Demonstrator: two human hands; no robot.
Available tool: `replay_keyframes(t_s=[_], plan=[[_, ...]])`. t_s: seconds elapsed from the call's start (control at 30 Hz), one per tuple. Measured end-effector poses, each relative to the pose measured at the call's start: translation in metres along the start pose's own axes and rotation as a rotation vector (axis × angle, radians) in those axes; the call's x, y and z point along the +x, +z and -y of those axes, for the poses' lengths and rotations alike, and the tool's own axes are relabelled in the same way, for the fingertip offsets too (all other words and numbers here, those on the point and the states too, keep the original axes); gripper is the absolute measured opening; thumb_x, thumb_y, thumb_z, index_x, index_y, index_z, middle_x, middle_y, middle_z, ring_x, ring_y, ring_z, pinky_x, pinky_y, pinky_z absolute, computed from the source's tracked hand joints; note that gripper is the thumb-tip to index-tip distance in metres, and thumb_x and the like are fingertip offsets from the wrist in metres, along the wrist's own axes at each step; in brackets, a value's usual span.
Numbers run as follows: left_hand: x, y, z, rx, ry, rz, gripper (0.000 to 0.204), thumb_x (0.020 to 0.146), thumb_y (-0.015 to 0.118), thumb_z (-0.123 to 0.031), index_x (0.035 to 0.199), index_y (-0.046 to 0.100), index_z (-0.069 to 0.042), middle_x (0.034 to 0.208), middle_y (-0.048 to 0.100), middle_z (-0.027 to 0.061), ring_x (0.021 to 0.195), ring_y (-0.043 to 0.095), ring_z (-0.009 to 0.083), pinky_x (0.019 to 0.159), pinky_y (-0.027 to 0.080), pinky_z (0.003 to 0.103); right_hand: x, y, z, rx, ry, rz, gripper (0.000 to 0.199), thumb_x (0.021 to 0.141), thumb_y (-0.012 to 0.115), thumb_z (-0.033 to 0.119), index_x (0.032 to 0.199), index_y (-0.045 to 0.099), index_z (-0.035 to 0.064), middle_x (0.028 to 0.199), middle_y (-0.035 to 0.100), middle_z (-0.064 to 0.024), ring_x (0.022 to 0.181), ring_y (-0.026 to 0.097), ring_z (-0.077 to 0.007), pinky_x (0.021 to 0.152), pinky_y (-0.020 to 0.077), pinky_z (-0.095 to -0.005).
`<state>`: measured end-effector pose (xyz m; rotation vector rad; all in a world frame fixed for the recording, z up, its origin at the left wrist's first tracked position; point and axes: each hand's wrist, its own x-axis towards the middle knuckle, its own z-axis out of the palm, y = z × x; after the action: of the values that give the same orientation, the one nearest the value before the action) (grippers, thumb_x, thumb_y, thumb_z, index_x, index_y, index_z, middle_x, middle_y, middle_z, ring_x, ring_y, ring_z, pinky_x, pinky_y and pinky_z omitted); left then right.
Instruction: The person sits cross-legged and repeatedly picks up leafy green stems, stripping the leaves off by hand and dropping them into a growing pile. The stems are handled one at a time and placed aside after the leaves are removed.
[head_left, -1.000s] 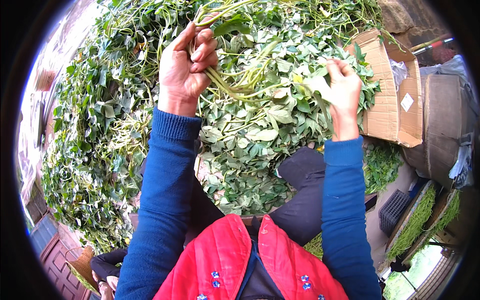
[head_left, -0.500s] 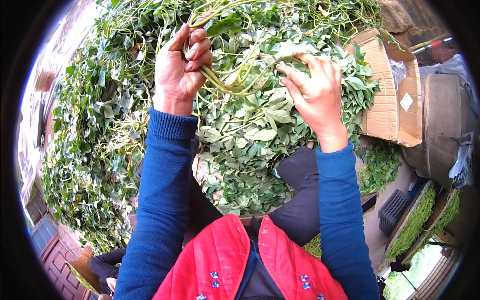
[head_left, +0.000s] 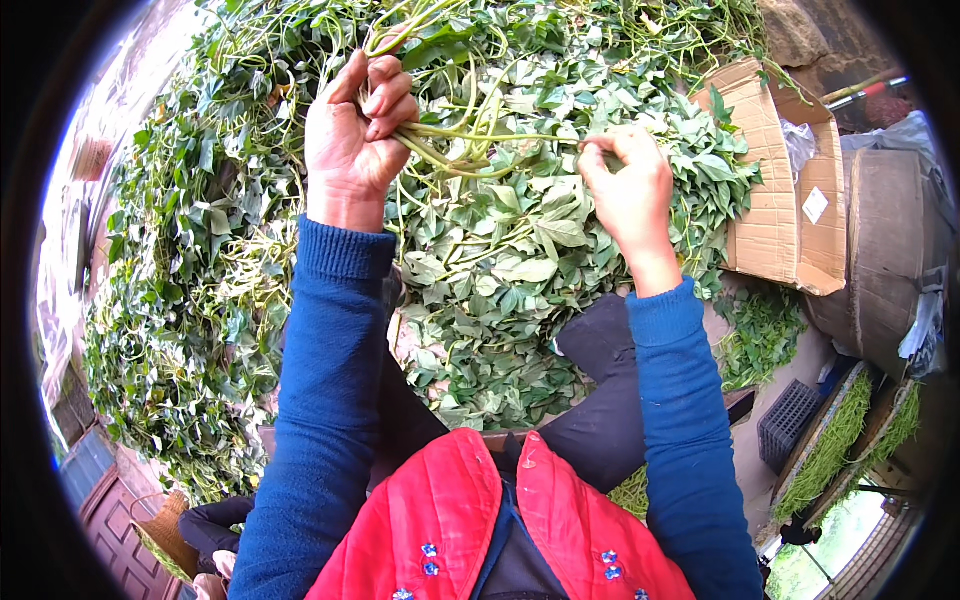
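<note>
Head view: stems gathered over the leaf pile

My left hand (head_left: 352,135) grips a bunch of green stems (head_left: 450,140) above the leaf heap (head_left: 500,300). My right hand (head_left: 628,185), on the leaves a sec ago, now pinches one stem's end w/ fingertips, adding it to the bunch. Cardboard box (head_left: 775,190) at right.

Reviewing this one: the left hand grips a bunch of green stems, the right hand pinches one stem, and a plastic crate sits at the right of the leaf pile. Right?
Not quite. The left hand grips the bunch of green stems and the right hand pinches one stem, but at the right of the leaf pile sits an open cardboard box, as the head view shows.
</note>
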<state>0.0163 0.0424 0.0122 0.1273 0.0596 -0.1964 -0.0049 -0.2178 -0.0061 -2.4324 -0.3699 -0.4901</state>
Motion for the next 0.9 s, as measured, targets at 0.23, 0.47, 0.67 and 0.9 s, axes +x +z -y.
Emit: replay_keyframes(t_s=[0.23,0.47,0.67,0.9], plan=[[-0.005,-0.001,-0.011,-0.170,0.070,-0.009,0.023,0.097,0.038,-0.013,0.099,0.043,0.009,0.069,0.043,0.0040,0.047,0.033,0.0080,0.037,0.027,0.019,0.008,-0.010,-0.017,-0.165,0.233,-0.097,0.019,0.078,0.064,0.017,0.095,0.068,0.0089,0.107,0.056,-0.0118,0.106,0.049,-0.0263,0.093,0.0362,-0.0379],[-0.002,-0.006,-0.010,-0.311,-0.023,-0.007,0.020,0.095,0.043,-0.016,0.087,0.044,0.003,0.072,0.044,0.0036,0.049,0.033,0.0082,0.037,0.026,0.020,-0.001,0.008,0.036,-0.059,-0.271,0.112,0.031,0.075,0.069,0.018,0.105,0.066,0.0117,0.114,0.057,-0.0055,0.110,0.049,-0.0261,0.099,0.0310,-0.0404],[-0.003,-0.006,-0.010,-0.342,0.004,0.021,0.023,0.096,0.043,-0.016,0.090,0.045,0.006,0.071,0.047,0.0036,0.050,0.034,0.0076,0.038,0.027,0.019,-0.007,0.014,0.032,0.062,-0.154,0.134,0.008,0.076,0.066,0.009,0.083,0.065,0.0069,0.085,0.064,-0.0052,0.085,0.059,-0.0241,0.084,0.0416,-0.0358],[-0.002,-0.010,-0.007,-0.263,0.125,-0.064,0.032,0.096,0.042,-0.016,0.109,0.045,0.013,0.071,0.047,0.0031,0.050,0.036,0.0079,0.038,0.027,0.020,-0.005,0.015,0.004,0.614,0.745,0.002,0.012,0.078,0.065,0.011,0.082,0.063,0.0004,0.063,0.058,-0.0015,0.057,0.050,-0.0068,0.052,0.0417,-0.0251]])
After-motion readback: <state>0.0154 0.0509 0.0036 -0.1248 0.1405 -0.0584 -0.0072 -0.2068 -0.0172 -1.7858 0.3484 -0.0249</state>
